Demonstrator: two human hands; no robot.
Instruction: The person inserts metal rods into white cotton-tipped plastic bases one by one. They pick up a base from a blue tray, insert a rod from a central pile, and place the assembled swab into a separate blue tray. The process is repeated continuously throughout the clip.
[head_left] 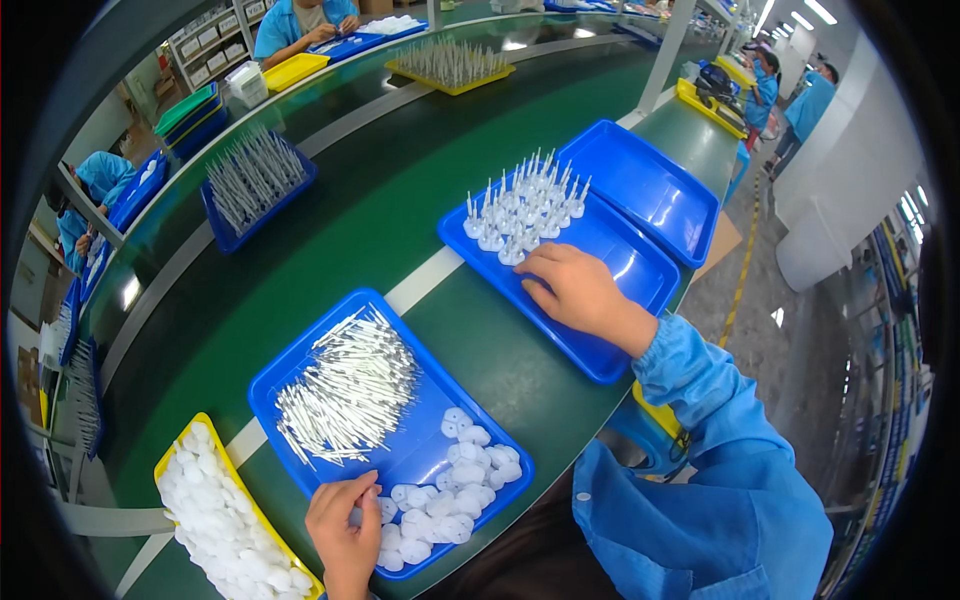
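My left hand (345, 525) hangs over the near edge of a blue tray (425, 460), thumb and fingers curled together. Whatever they may hold is hidden. Beside it lie loose white rounded discs (450, 500) with small holes. Farther up that tray is a heap of thin white-and-grey pins (350, 385). My right hand (585, 295) reaches into a second blue tray (625, 265). Its fingertips are at the base of the nearest upright piece, with the thumb apart from them. Rows of such pieces (525, 205), each a pin standing in a white base, fill that tray's far-left part.
A yellow tray (240, 480) heaped with white pieces stands at lower left. Another blue tray (650, 180) lies behind the right one. Across the green belt (390, 190) are a blue tray (255, 185) and a yellow tray (450, 65) of upright pins. Other people in blue work nearby.
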